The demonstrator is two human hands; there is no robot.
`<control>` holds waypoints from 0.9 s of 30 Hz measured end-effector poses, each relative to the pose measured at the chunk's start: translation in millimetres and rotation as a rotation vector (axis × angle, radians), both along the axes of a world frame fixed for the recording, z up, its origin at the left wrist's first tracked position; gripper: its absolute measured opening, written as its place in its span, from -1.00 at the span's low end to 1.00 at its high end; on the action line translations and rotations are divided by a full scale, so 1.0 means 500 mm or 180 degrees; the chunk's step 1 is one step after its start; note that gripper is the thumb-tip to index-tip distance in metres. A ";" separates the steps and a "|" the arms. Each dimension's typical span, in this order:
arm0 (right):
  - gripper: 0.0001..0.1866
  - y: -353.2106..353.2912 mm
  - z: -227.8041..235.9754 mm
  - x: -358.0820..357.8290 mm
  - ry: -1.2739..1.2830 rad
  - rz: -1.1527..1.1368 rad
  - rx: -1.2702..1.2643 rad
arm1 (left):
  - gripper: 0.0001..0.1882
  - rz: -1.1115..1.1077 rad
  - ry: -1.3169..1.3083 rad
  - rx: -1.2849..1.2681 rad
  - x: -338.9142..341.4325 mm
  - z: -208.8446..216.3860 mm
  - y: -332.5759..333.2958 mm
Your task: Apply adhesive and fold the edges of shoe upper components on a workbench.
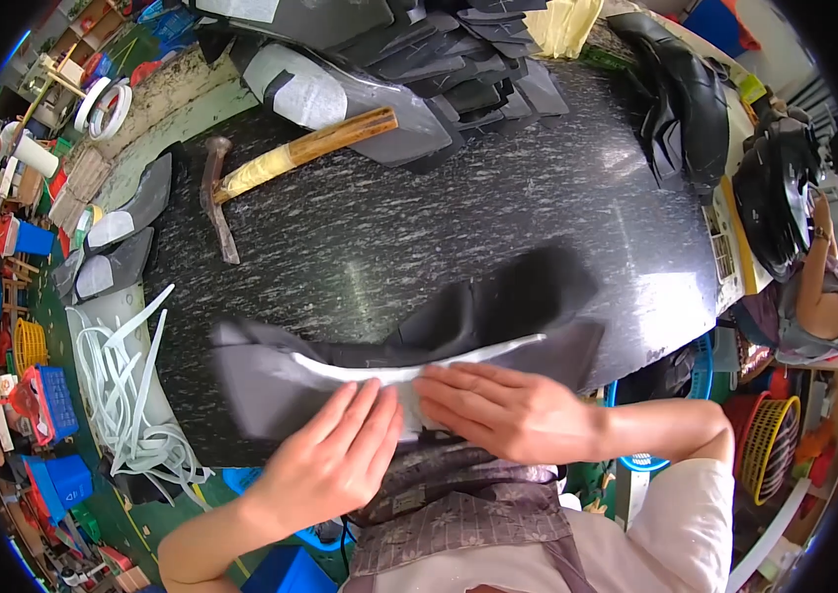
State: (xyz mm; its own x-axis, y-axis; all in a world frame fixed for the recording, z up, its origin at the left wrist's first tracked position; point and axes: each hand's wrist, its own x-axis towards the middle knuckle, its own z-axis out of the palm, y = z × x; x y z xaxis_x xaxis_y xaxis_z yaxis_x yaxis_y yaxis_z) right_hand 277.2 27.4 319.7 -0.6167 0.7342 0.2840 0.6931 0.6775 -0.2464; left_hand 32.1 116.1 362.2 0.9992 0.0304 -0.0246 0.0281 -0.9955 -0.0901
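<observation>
A dark grey, curved flat piece [256, 390] lies at the near edge of the black speckled tabletop [340, 257], blurred at its ends. Along its inward-curving far edge runs a narrow white strip [340, 372]. My left hand [335, 455] rests on the piece, fingers stretched out and fingertips just below the strip. Flat fingers of my right hand [508, 407] press on the strip near the middle. Both thumbs are mostly hidden. Just beyond the piece sits another black, curved piece [528, 296].
A hammer [291, 153] with a taped wooden handle lies at the far left. Loose white strips [127, 405] hang in a tangle off the left edge. Stacked dark pieces [478, 69] fill the far side, with more black pieces [686, 109] at far right. A co-worker [814, 287] sits at right.
</observation>
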 end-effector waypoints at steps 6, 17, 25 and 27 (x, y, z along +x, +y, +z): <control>-0.49 -0.025 -0.036 -0.014 -0.0049 -0.0212 0.0270 | -0.59 0.1280 -0.0721 0.0135 0.153 0.005 0.053; -0.52 -0.025 -0.049 -0.017 0.0205 -0.0297 0.0230 | -0.74 0.1458 -0.1397 -0.1005 0.203 -0.022 0.098; -0.57 -0.039 -0.058 -0.001 0.0318 -0.0110 0.0012 | -0.90 0.0162 -0.0753 -0.0145 0.200 0.035 0.035; -0.65 -0.057 -0.077 0.005 -0.0084 0.0009 0.0029 | -0.88 0.0542 -0.0191 -0.0483 0.189 0.017 -0.035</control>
